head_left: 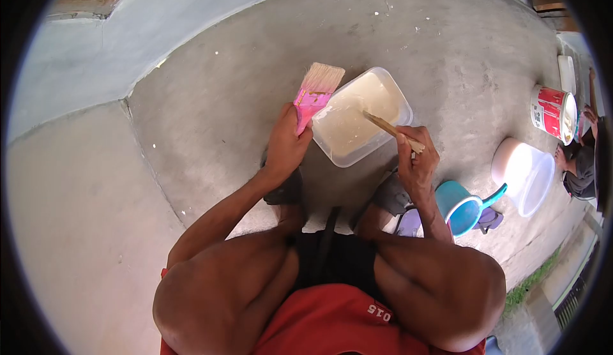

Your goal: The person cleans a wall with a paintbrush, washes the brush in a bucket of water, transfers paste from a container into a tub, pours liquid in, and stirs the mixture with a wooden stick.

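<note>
My left hand (288,143) is closed round the pink handle of a wide paintbrush (318,90), its pale bristles pointing up and away from me. Beside the brush, a clear plastic tub (345,161) holds cream-coloured paint (351,122). Over the tub's right side, my right hand (418,160) grips a wooden stick (385,126). The far end of the stick dips into the paint. Both hands are above my knees' far side, with the tub between them on the concrete floor.
To the right stand a blue dipper (458,208), a translucent bucket (523,176) and a red-and-white paint pail (548,111). Purple sandals (490,219) lie by the dipper. Another person (581,163) is at the far right. A pale wall (153,29) runs along the upper left.
</note>
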Demonstrator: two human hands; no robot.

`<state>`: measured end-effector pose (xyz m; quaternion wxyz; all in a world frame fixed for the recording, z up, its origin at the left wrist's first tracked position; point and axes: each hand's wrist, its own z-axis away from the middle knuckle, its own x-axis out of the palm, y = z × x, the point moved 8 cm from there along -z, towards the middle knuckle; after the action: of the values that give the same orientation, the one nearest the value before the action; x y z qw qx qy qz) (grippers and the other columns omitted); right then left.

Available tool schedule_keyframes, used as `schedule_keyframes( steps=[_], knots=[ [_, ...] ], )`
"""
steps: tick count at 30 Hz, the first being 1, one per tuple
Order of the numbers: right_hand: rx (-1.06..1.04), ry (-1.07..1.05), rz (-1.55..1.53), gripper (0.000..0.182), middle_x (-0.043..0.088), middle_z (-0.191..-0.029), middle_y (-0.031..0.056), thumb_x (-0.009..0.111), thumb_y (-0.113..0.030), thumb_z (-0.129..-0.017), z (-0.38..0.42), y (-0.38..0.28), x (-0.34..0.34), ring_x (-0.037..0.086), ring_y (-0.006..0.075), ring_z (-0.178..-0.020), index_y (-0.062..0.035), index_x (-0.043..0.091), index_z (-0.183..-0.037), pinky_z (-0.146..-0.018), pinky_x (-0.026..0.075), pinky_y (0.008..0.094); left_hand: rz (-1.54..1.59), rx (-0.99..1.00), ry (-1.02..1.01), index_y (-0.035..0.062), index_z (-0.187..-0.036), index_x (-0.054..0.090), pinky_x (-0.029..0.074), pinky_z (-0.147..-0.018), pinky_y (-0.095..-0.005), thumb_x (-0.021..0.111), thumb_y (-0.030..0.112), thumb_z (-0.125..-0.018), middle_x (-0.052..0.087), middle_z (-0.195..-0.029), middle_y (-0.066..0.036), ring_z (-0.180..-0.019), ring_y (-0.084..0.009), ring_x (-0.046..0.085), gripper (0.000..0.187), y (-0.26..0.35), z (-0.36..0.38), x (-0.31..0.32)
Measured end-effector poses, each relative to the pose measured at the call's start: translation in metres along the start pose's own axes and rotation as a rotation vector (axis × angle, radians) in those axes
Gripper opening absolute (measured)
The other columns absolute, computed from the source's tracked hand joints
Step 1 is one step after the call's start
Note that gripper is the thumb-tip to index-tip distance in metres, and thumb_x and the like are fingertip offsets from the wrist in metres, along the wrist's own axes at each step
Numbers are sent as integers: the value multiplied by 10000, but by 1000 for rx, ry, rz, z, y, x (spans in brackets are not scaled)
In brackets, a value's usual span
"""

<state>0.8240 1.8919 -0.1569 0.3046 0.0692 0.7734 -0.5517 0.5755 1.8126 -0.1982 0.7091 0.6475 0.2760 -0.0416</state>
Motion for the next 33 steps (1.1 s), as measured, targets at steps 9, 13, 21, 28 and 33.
schedule_keyframes(
  steps=[9, 13, 21, 28, 33],
  knots=[
    [110, 4, -23, 133, 619, -887, 140, 659, -6, -922, 10, 4, -3, 590, 215, -644, 6, 659, -1054, -566, 477, 324, 7, -50, -44, -10, -1090, 552, 478, -780, -392, 560, -40, -853, 555, -1010, -164, -870, -342, 590, 239, -6, 2, 1],
    [-45, -59, -55, 126, 625, -868, 117, 635, -2, -941, 9, -5, 13, 593, 185, -653, 0, 662, -1064, -554, 467, 307, 21, -58, -9, -9, -1096, 551, 479, -782, -395, 560, -43, -844, 555, -1007, -167, -875, -338, 591, 254, -6, -2, 5],
    [-132, 2, -27, 115, 612, -841, 114, 618, 6, -945, -1, -14, 2, 577, 168, -608, -5, 659, -1051, -518, 460, 303, 39, -125, -50, -14, -1114, 553, 472, -790, -405, 557, -36, -851, 551, -1009, -177, -878, -361, 578, 264, -11, -1, 6],
    [-44, -17, 18, 115, 618, -881, 121, 623, -3, -943, 3, -12, 1, 583, 185, -620, -1, 659, -1052, -543, 468, 310, 10, -90, -41, -14, -1094, 557, 470, -784, -403, 553, -37, -863, 554, -1012, -170, -882, -345, 584, 233, -7, -1, 6],
    [102, 38, 125, 126, 619, -881, 122, 646, 3, -926, 2, 6, -15, 592, 198, -647, -1, 657, -1051, -562, 474, 309, -7, -65, -46, -12, -1050, 549, 468, -788, -407, 556, -33, -854, 554, -1012, -169, -885, -345, 585, 197, -7, -2, 4]
  ],
)
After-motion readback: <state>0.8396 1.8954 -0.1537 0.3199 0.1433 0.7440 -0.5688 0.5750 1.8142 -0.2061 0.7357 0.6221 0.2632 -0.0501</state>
